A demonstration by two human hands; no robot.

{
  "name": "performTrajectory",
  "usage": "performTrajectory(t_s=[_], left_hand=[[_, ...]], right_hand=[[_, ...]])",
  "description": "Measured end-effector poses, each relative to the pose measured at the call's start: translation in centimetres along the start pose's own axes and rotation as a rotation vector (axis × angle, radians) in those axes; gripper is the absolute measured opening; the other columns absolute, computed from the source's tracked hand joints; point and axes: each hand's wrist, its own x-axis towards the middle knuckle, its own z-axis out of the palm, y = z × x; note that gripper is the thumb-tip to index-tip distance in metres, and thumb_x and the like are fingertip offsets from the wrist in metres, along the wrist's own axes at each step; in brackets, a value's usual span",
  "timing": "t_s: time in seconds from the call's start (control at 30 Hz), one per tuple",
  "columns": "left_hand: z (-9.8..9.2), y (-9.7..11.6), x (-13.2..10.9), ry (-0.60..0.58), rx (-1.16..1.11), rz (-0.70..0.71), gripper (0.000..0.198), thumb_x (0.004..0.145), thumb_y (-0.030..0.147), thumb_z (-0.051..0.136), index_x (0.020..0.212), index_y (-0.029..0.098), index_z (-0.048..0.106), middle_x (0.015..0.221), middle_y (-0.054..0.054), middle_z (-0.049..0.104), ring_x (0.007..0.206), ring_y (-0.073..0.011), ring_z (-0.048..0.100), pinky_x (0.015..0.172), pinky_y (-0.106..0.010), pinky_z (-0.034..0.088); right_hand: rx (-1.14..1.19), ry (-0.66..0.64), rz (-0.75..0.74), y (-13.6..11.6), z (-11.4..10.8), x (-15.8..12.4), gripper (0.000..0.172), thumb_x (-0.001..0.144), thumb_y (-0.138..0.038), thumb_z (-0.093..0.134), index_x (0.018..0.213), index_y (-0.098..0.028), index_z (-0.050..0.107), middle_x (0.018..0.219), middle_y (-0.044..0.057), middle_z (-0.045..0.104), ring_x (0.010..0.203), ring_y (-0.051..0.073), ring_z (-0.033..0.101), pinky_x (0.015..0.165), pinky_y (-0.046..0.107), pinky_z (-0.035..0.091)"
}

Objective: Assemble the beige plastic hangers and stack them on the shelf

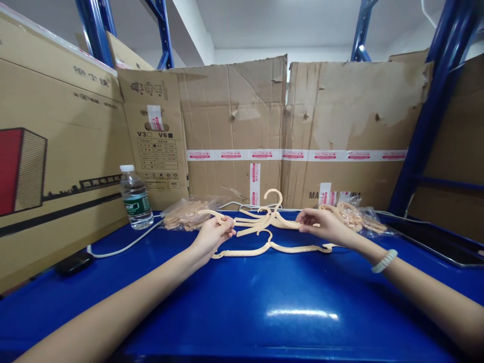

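My left hand [217,232] is closed in a pinch on a beige plastic hanger piece [209,214], whose curved end sticks out to the left. My right hand [319,223] is closed on the right arm of a beige clothes hanger [287,222], which has its hook raised. Behind the held hanger, more beige hanger parts [247,221] lie overlapping, and I cannot tell exactly where one ends. Closer to me, another hanger [245,253] rests flat on the blue table [242,302], its left end partly behind my left hand.
Clear bags of beige pieces lie at back left [185,214] and back right [355,217]. A water bottle [136,199], a black object [74,262] and a white cable [124,248] are left; a dark flat device [434,239] is right. Cardboard [234,126] walls the back.
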Motion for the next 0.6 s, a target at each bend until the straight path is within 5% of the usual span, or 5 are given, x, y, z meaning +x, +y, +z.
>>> performTrajectory(t_s=[0.13,0.33,0.6], left_hand=[[0.2,0.2,-0.2,0.022,-0.06,-0.069,0.019,0.073,0.018,0.072,0.071,0.014,0.053,0.074,0.0,0.058,0.066,-0.01,0.057,0.058,-0.021,0.045],[0.7,0.5,-0.8,-0.134,-0.26,-0.214,0.021,0.083,0.005,0.055,0.068,0.016,0.046,0.087,-0.005,0.064,0.083,-0.0165,0.065,0.074,-0.029,0.051],[1.0,0.7,-1.1,-0.105,-0.379,-0.293,0.019,0.085,0.0,0.048,0.073,0.016,0.047,0.072,-0.004,0.063,0.078,-0.0211,0.07,0.078,-0.033,0.055]], right_hand=[[0.016,-0.004,-0.017,-0.6,-1.0,-0.2,0.025,0.08,-0.041,0.059,0.086,-0.017,0.065,0.077,0.005,0.066,0.069,0.017,0.06,0.066,0.03,0.047],[0.117,-0.018,-0.029,-1.1,-1.1,-0.4,0.028,0.078,-0.045,0.061,0.079,-0.017,0.061,0.081,0.006,0.065,0.072,0.018,0.06,0.067,0.031,0.048],[0.09,0.074,-0.01,-1.3,-1.3,-0.5,0.03,0.078,-0.046,0.061,0.081,-0.016,0.059,0.083,0.007,0.063,0.079,0.021,0.059,0.068,0.032,0.048]])
